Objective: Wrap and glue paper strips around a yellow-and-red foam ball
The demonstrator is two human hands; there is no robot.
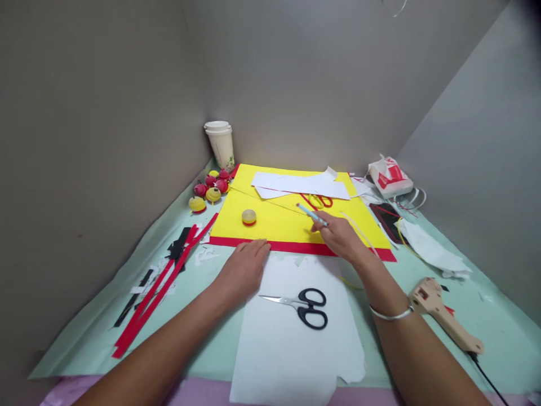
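Observation:
My right hand [340, 234] is closed around a light blue pen [313, 215], its tip pointing up and left over the yellow sheet [279, 224]. My left hand [245, 269] lies with its fingers stretched out at the red strip [296, 247] along the sheet's near edge. A thin dark line slants across the yellow surface. Between my hands and the far edge sits a small round, pale-topped piece with a red base [249, 217]. Nearer to me, black-handled scissors [310, 308] rest on white paper [291, 361].
Red strips [154, 301] and black scraps lie at left, below several red and yellow lantern-like ornaments [213, 195] and a paper cup [220, 148]. White paper pieces [300, 185] partly cover red-and-yellow scissors [322, 201]. At right are a phone [386, 221], a tissue pack [389, 176] and a corded glue gun [446, 316].

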